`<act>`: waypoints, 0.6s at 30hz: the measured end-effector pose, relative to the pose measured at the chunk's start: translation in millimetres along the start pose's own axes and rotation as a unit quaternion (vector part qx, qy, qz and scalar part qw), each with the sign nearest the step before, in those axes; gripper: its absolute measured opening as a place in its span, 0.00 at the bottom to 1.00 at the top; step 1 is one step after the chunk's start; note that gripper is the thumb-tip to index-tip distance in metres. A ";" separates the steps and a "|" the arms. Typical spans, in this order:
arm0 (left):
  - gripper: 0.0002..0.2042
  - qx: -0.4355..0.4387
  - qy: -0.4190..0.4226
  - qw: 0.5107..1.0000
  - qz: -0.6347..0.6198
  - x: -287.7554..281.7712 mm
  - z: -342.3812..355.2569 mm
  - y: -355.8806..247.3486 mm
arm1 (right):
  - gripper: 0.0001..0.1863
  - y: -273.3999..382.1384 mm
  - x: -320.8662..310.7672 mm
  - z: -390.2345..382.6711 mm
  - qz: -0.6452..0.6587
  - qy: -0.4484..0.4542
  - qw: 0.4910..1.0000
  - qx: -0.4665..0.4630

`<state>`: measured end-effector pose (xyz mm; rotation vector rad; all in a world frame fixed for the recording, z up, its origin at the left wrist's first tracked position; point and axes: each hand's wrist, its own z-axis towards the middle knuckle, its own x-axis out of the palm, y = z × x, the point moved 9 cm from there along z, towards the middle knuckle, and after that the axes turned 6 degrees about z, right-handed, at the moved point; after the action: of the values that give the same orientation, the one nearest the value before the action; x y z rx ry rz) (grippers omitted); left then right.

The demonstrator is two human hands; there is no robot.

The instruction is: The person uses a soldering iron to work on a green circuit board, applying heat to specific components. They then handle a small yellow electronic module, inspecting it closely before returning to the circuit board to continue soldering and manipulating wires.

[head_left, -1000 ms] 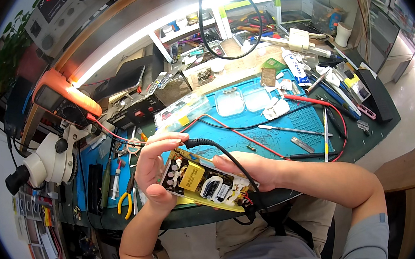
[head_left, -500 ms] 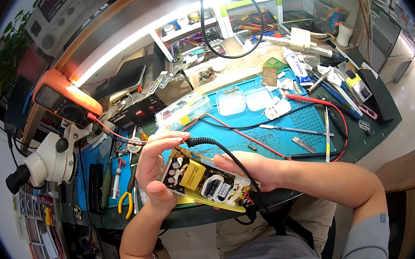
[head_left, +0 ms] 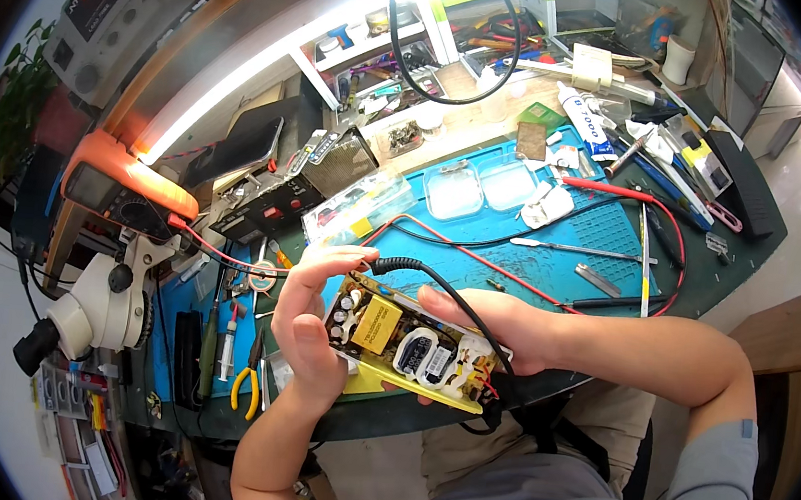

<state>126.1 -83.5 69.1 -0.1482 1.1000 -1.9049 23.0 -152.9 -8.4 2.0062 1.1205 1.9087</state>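
Note:
An opened power adapter (head_left: 414, 355) with its circuit board exposed is held over the bench's front edge. It shows a yellow-wrapped transformer (head_left: 377, 325), small round capacitors and white glue. My right hand (head_left: 490, 321) grips its far right side, thumb on the upper rim and fingertips partly visible beneath. Around the left end curls my left hand (head_left: 313, 309), its thumb raised beside the casing. The left fingertips reach the ribbed sleeve of the black cable (head_left: 450, 289), which arches over the board and right hand. The left hand's contact with the casing is partly hidden.
A blue mat (head_left: 478, 248) carries a clear plastic case (head_left: 452, 192), red and black test leads and tweezers (head_left: 584, 251). Left are an orange multimeter (head_left: 127, 190), a white microscope arm (head_left: 96, 303), a syringe (head_left: 228, 349) and yellow-handled pliers (head_left: 245, 391). Pens and tubes crowd the right.
My left thumb has lifted and drawn in toward the left fingers. The adapter and both hands sit slightly farther right in the picture, as the view has shifted a little.

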 end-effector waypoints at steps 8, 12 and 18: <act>0.38 -0.009 0.021 0.999 0.026 4.1 -0.4 -2.0 | 0.32 -2.8 -7.3 -1.4 0.019 -0.048 0.999 0.000; 0.41 -0.019 0.041 0.999 -0.023 6.0 -2.3 -0.7 | 0.31 -1.6 -5.5 0.0 0.012 -0.034 0.999 -0.009; 0.42 0.009 0.028 0.999 -0.043 1.0 -1.6 -2.0 | 0.31 -2.8 -7.9 1.5 -0.001 -0.030 0.999 -0.010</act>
<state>123.4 -82.8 69.3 -0.1348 1.1282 -2.0061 24.0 -155.1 -16.6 2.0372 1.0832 1.8389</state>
